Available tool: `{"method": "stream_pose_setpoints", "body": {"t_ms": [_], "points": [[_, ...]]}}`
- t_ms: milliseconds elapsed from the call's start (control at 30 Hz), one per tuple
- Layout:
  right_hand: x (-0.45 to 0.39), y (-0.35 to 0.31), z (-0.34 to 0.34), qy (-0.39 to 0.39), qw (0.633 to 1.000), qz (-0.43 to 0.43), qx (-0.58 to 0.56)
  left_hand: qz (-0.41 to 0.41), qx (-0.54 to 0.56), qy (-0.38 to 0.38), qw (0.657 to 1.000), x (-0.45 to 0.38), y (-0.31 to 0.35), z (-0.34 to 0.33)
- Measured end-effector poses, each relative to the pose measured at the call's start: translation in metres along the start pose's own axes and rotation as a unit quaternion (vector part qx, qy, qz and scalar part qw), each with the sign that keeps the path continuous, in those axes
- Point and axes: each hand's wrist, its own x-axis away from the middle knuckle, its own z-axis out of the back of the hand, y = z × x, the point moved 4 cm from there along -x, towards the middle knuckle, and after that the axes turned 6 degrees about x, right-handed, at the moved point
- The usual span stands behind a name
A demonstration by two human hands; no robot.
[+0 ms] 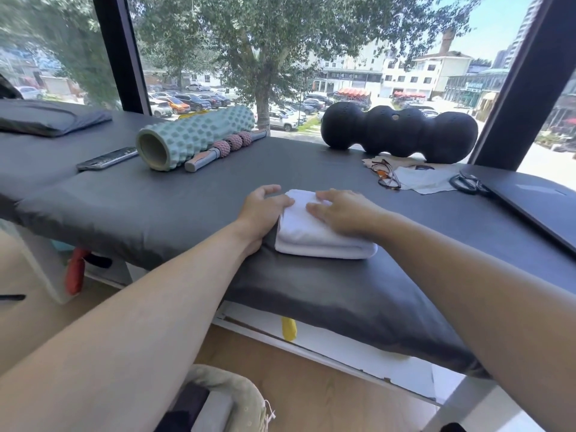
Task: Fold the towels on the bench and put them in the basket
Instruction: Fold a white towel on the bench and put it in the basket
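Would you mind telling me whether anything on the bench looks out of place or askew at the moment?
Nothing stands out. The white towel lies folded in neat layers on the bench, with the left hand at its edge and the right hand flat on top. The foam roller and glasses lie undisturbed.

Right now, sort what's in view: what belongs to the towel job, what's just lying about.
Job: white towel, folded on the bench; left hand; right hand.

Lying about: foam roller, massage stick, black peanut roller, phone, glasses, scissors.
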Motion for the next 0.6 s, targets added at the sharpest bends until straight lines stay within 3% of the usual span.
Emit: {"method": "stream_pose_setpoints", "body": {"t_ms": [367, 467, 533, 600], "points": [[0.012, -0.011, -0.025, 0.043, 0.983, 0.050, 0.171, -0.017, -0.160, 0.023, 0.987, -0.003, 0.029, -0.007], [0.010, -0.011, -0.025, 0.036, 0.983, 0.056, 0.171, -0.145, -0.279, 0.046, 0.948, 0.012, 0.063, -0.028], [0.009, -0.009, -0.026, 0.026, 0.986, 0.066, 0.148, -0.222, -0.362, 0.013, 0.905, 0.026, 0.055, -0.046], [0.007, -0.005, -0.027, 0.000, 0.990, 0.072, 0.119, -0.198, -0.422, -0.035, 0.884, 0.028, 0.026, -0.052]]}}
